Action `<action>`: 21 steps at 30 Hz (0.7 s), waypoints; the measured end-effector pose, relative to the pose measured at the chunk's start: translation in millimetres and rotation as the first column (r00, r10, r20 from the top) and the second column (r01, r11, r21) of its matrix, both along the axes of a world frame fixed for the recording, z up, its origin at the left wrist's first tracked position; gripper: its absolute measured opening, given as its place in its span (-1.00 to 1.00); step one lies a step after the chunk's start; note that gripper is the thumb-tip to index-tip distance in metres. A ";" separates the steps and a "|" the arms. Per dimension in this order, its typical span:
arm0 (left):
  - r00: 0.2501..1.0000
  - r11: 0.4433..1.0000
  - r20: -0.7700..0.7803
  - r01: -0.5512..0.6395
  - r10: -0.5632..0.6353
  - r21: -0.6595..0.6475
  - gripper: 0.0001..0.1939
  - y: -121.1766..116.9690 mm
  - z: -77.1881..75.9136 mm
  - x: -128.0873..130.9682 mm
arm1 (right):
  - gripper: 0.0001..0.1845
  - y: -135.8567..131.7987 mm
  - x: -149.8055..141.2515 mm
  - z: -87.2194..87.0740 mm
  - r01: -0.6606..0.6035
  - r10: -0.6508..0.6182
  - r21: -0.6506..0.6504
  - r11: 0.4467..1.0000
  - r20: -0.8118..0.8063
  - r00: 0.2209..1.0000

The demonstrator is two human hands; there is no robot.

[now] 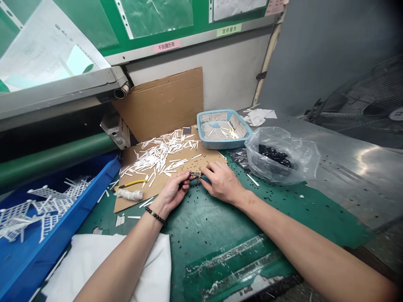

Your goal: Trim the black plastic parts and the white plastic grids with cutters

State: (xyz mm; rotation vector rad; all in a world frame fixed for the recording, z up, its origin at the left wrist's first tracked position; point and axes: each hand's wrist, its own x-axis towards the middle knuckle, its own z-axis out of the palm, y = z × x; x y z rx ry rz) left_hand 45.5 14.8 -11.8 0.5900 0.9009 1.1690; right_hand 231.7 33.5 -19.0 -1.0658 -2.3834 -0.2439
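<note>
Wrapped in my right hand (pixel 223 183) is a pair of cutting pliers (pixel 195 174) with blue handles, its metal jaws pointing left. My left hand (pixel 172 191), with a dark bead bracelet at the wrist, is closed in a pinch right at those jaws. A small dark piece shows between its fingers, mostly hidden. Small black bits lie scattered over the green mat (pixel 201 218) around both hands. Behind the left hand, many thin white sticks (pixel 154 157) are heaped on a cardboard sheet (pixel 126 203).
A clear plastic bag (pixel 300 157) of black parts (pixel 273 156) sits right, near a light-blue basket (pixel 217 144). At left, a blue tray (pixel 53 247) holds white lattice pieces (pixel 52 205). A yellow-handled tool (pixel 132 183), wrapped roll (pixel 129 194) and white cloth (pixel 157 264) lie nearby.
</note>
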 end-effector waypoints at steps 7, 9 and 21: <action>1.000 1.000 0.002 -0.020 0.020 0.022 -0.89 0.5 -0.6 -0.5 | -0.78 -0.1 0.2 -1.7 -0.001 0.001 0.005 1.000 0.010 1.000; 0.999 0.999 -0.001 -0.040 0.041 0.032 -0.89 0.9 0.2 -0.4 | -0.78 -0.2 0.4 -1.2 -0.001 0.001 0.006 1.000 0.006 1.000; 0.997 0.996 -0.046 -0.056 0.060 0.072 -0.81 -1.3 -1.0 2.2 | -0.75 -2.2 -3.2 -1.7 0.053 -0.055 0.033 0.998 0.073 0.996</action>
